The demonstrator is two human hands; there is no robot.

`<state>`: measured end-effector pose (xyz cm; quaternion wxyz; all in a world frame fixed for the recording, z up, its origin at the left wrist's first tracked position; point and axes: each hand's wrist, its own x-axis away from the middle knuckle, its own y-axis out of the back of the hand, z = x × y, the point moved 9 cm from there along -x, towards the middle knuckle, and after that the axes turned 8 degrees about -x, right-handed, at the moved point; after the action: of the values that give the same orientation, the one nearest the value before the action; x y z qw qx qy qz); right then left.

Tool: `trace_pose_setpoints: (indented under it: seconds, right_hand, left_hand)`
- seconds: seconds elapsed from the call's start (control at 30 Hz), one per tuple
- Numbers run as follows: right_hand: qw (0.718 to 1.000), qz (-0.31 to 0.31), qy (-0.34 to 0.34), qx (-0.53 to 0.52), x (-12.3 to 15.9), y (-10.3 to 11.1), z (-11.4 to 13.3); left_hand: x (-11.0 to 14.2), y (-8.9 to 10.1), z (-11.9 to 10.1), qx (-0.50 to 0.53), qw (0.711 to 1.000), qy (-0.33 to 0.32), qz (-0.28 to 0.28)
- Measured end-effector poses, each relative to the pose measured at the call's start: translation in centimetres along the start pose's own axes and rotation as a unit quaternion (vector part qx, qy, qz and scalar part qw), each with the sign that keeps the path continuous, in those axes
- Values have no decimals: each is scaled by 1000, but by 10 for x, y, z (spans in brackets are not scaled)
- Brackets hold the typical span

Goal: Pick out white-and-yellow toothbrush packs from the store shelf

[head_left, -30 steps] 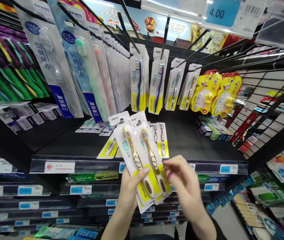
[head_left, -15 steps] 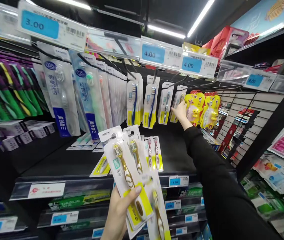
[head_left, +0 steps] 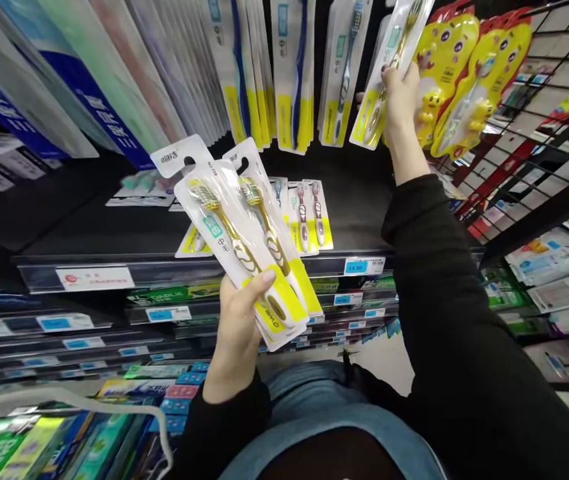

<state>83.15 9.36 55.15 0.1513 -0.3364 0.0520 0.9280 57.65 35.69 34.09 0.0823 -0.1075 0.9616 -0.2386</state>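
Note:
My left hand [head_left: 239, 313] is closed round a small fan of packaged toothbrushes [head_left: 244, 250], the thumb pressed over their yellow lower ends. These packs have white backing cards and gold-and-white handles. Up at the right, my right hand [head_left: 401, 100] grips a similar toothbrush pack [head_left: 371, 123] near the hanging row; its top runs out of view, so I cannot tell whether it is on a hook. Just left of that hand hangs a grey-blue toothbrush pack [head_left: 343, 80]. Yellow duck-shaped packs [head_left: 444, 73] hang close by on its right.
Blue toothbrush packs [head_left: 294, 87] hang in rows. Small packs [head_left: 309, 217] lie on the black shelf [head_left: 359, 200] below. A wire grid [head_left: 559, 73] bounds the right side. Toothpaste boxes [head_left: 99, 440] fill the lower left, beside a pale curved bar [head_left: 64, 395].
The view has tipped downward. My right hand, earlier reaching to the hanging packs, now visibly grips one toothbrush pack. The pack that hung low from my left hand's bundle no longer sticks out there.

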Motion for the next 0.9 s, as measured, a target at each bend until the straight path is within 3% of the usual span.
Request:
trace_pose_setpoints:
  seconds: [0.07,0.17,0.43,0.57,0.7,0.8,0.9]
  right_hand:
    - [988,-9,-1,-153,16,3,9]
    - [967,-13,31,-251,48,14,40]
    - [968,-7,126,-219,137,60,127]
    - [953,-30,155,-259,175,67,150]
    - [956,-28,100,-275,215,66,144]
    - [976,-17,6,-218,249,61,111]
    - [989,50,-87,-108,280,42,72]
  left_hand:
    - [0,-4,5,-5,1000,13,11]
    - [1,-8,12,-4,999,28,20]
    - [3,-16,16,-16,996,79,38]
    - [5,-26,17,5,993,105,46]
    - [6,-28,26,48,988,132,64]
    - [8,-27,36,56,982,158,87]
    - [8,-26,40,70,980,155,102]
